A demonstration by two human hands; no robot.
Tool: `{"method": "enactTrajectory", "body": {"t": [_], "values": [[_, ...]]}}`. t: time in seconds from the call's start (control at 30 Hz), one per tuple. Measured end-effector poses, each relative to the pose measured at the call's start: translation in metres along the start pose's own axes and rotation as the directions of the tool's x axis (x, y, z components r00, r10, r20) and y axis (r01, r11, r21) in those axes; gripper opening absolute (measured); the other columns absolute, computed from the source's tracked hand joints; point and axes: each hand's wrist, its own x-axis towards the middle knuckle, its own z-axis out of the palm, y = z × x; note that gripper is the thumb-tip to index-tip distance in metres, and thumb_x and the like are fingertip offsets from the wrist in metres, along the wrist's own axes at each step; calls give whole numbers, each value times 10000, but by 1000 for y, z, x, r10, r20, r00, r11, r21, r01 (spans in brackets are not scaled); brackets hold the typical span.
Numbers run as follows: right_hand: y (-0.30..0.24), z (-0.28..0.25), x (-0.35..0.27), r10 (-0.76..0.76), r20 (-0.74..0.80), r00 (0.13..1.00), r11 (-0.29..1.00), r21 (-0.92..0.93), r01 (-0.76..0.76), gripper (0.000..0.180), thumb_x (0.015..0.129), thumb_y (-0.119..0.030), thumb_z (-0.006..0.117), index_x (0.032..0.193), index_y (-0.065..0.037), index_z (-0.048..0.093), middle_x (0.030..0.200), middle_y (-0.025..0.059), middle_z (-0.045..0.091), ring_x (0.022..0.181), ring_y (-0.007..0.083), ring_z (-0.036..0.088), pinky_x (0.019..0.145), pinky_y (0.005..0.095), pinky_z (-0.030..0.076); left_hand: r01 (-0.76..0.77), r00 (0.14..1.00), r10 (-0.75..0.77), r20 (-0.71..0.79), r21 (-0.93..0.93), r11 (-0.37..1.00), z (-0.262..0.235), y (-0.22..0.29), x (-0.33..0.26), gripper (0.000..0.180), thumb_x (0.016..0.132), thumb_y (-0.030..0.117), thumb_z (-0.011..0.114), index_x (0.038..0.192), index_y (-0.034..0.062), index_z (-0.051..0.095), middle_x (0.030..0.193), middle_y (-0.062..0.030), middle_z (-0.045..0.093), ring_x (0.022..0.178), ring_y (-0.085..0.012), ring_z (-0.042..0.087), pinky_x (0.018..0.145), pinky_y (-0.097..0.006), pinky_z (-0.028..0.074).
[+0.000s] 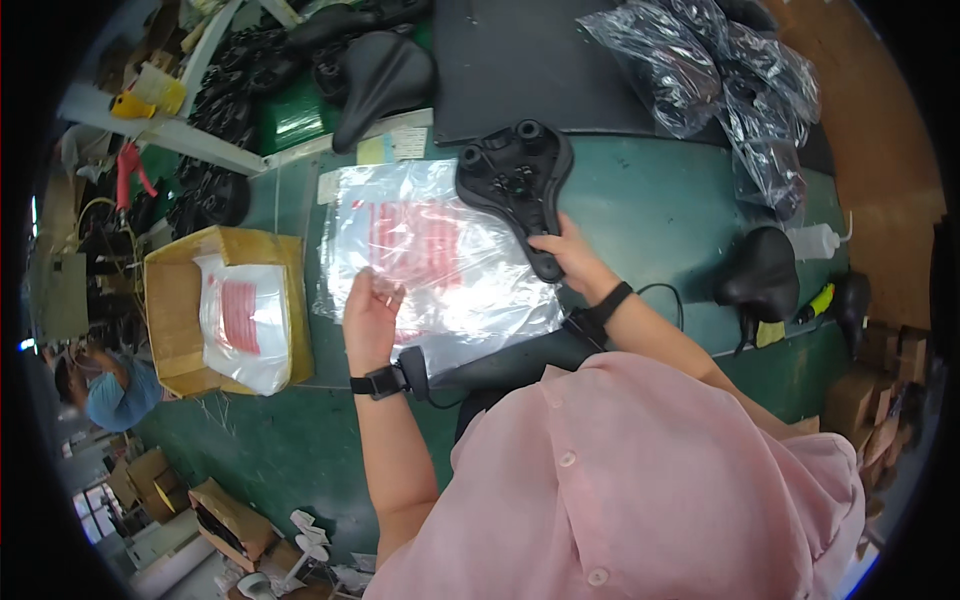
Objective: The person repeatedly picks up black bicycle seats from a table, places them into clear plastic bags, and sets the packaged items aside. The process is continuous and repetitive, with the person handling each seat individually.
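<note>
My right hand [568,256] grips the narrow nose of a black bicycle saddle [515,182] that lies upside down, its underside with round mounts showing. My left hand [370,318] rests with fingers apart on the near left edge of a stack of clear plastic bags with red print [440,255], which lies flat on the green table [660,210]. The saddle's nose overlaps the upper right of the bags. Both wrists wear black bands.
A cardboard box [170,310] at the left holds a bag with red print. Bagged saddles [720,70] lie at the back right, bare saddles [385,75] at the back. Another saddle [762,272], a white bottle [815,240] and a yellow tool [818,300] are at the right.
</note>
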Motion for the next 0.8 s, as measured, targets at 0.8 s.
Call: {"method": "enactTrajectory", "body": {"t": [0.8], "values": [[-42,22,-46,100,220,970,964,-264,-40,518,756,-132,711,1182,92,520,1031,140,631,811,221,633,740,325,501,-587,810,255,528,723,364,94,-13,-47,189,889,119,590,1016,24,692,903,-132,703,772,-192,688,670,-301,545]]}}
